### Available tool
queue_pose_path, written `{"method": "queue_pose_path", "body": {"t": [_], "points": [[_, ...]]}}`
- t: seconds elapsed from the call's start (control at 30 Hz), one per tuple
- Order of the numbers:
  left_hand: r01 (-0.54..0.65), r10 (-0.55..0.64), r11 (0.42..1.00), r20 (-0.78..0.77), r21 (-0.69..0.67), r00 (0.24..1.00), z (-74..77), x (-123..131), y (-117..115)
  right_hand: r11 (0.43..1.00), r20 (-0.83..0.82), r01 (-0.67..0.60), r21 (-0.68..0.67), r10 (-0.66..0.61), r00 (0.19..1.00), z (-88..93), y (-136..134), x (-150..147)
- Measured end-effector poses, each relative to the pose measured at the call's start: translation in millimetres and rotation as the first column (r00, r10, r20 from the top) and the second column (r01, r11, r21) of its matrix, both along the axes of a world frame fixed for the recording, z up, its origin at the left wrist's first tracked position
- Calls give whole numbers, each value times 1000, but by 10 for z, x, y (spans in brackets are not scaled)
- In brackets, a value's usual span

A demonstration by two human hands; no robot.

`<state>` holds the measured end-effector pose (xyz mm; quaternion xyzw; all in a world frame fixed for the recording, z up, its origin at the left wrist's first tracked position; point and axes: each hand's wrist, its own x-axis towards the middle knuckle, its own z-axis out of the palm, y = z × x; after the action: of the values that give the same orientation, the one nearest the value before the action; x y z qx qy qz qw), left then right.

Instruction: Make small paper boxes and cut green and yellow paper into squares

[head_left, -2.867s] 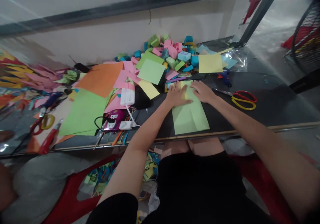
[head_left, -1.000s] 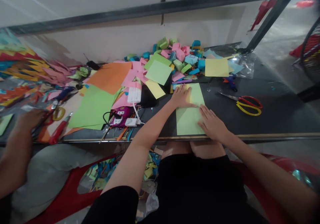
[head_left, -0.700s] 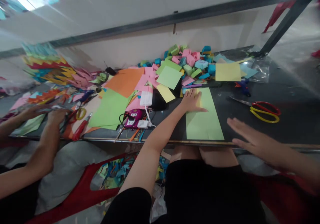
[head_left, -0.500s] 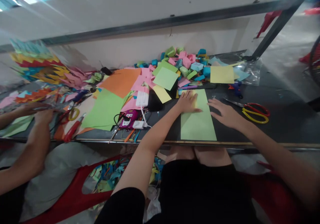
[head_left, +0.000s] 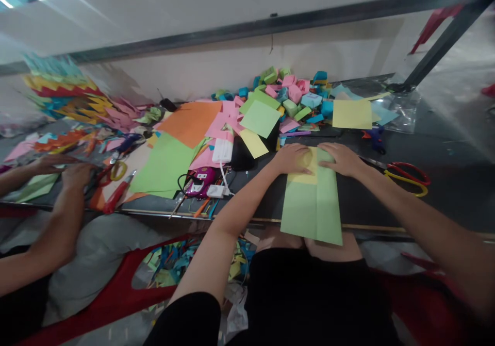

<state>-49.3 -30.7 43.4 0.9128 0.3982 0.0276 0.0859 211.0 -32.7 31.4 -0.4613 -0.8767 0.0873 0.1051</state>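
1. Left hand (head_left: 293,159) lies open, its fingers a bit apart, on a small yellow paper (head_left: 303,179) and grips nothing that I can see.
2. Right hand (head_left: 340,159) has its fingers on the top right side of the long green paper (head_left: 328,207). I cannot tell if it pinches it.
3. The green paper is under both hands, with a line down its middle. Its 6 o'clock end pokes past the edge of the desk (head_left: 456,196), over the lap. The yellow paper is on its 11 o'clock corner.
4. From the green paper, scissors (head_left: 408,178) with red and yellow handles are at 3 o'clock, near the right hand.
5. A purple plug box (head_left: 203,181) is at 9 o'clock.
6. At 1 o'clock is a yellow square (head_left: 351,114).
7. A pale green square (head_left: 261,119) is at 11 o'clock.
8. Behind it, at 12 o'clock, sits a heap of folded paper bits (head_left: 294,93).
9. An orange sheet (head_left: 191,121) is at 10 o'clock.
10. Far off at 9 o'clock are another person's hands (head_left: 77,175).
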Motion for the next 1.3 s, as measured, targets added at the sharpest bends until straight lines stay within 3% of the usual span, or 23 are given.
{"method": "queue_pose_path", "body": {"t": [0.1, 0.23, 0.57, 0.7, 0.77, 0.9, 1.03, 1.17, 1.23, 1.3], "points": [[-93, 92, 994, -36, -54, 995, 17, -92, 40, 994, -65, 105, -34, -107, 992, -119, -129, 48], [-90, 87, 993, -39, -80, 995, 58, -134, 66, 993, -31, 98, -66, -100, 994, -174, -178, 43], [-159, 125, 979, -245, -126, 962, 295, -183, 180, 993, 75, 72, -89, -65, 995, -103, -195, 3], [-118, 89, 986, -219, -122, 972, 297, -275, 102, 992, 61, 101, -76, -96, 993, -22, -268, -28], [-133, 107, 983, -190, -129, 976, 258, -295, 37, 986, 39, 160, -41, -159, 987, 32, -384, -89], [-328, 318, 942, -128, -68, 939, 203, -199, -171, 955, -21, 297, 1, -297, 955, 109, -714, -308], [-488, 484, 873, -135, 1, 865, 309, 59, -511, 899, -8, 437, -26, -438, 899, 178, -857, -476], [-494, 466, 867, -238, -71, 852, 459, 264, -921, 883, 91, 468, -27, -464, 881, 314, -753, -461], [-496, 478, 867, -206, -47, 854, 485, 286, -1072, 896, 140, 445, -13, -439, 888, 391, -676, -426], [-407, 406, 913, -139, 22, 903, 470, 243, -1137, 902, 180, 431, -8, -423, 888, 462, -582, -390]]}}
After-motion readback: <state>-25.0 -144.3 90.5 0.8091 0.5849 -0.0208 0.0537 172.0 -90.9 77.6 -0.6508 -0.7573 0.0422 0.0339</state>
